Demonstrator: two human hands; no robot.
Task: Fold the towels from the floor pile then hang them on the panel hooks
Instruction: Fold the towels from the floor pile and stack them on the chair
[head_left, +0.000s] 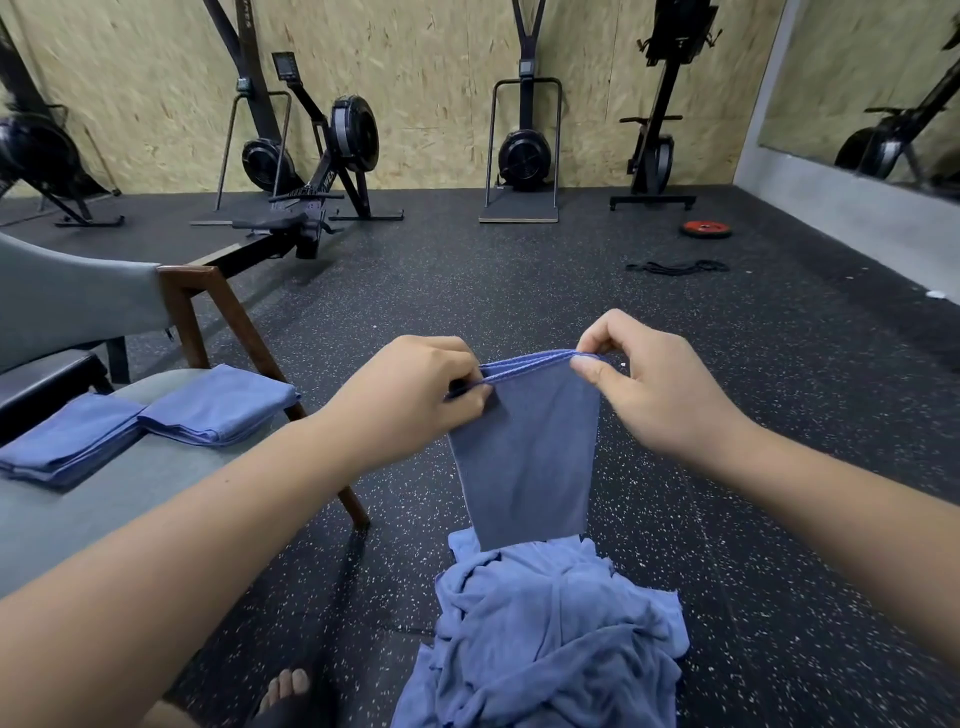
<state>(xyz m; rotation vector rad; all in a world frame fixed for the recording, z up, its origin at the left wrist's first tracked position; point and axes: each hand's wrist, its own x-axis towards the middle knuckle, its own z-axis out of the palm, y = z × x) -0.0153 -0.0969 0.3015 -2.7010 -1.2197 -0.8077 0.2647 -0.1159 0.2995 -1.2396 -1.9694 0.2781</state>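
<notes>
Head view shows a big gym room with a dark speckled floor that has lots of open space. Rowing machines stand far back by the wooden wall. I cannot see any panel or hooks, so the hanging part looks not started yet.

Next biggest is the grey seat on the left side. Its wooden leg slants down toward the floor, close to the left arm. That is the one hard edge to watch out for. On the right side the floor is bare and wide, so there is plenty of room to swing arms there.

On the floor, right below the hands, sits the towel pile. It is still crumpled and thick, so I think many towels are left to fold.

Two folded towels lie flat on the seat, side by side and touching. Those look done with folding.

One blue towel hangs in the air over the pile. It is folded to a narrow strip, and its bottom end reaches the pile. The left hand pinches the top edge at one corner. The right hand pinches the other corner with finger and thumb. Both hands hold tight, and the top edges line up between them.
</notes>
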